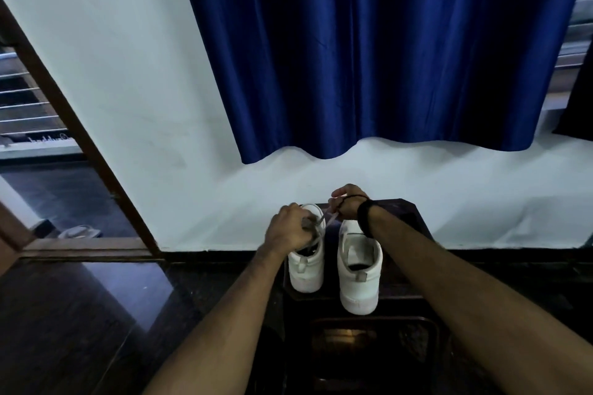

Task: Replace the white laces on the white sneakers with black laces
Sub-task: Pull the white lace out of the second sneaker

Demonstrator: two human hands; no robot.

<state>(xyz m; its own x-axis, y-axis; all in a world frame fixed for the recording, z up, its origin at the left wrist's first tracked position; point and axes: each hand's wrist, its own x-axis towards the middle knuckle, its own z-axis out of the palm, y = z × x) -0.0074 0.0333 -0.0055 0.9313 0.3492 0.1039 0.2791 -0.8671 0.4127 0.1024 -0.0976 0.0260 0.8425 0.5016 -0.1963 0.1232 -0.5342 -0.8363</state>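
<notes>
Two white sneakers stand side by side on a dark stool, heels toward me. My left hand lies over the tongue area of the left sneaker, fingers curled round its white lace. My right hand, with a black band on the wrist, pinches a strand of the same white lace above and to the right of that shoe. The right sneaker is partly hidden under my right wrist. No black laces are visible.
A blue curtain hangs on the white wall behind the stool. A wooden door frame stands open at the left, with a sandal beyond it. The floor is dark and glossy.
</notes>
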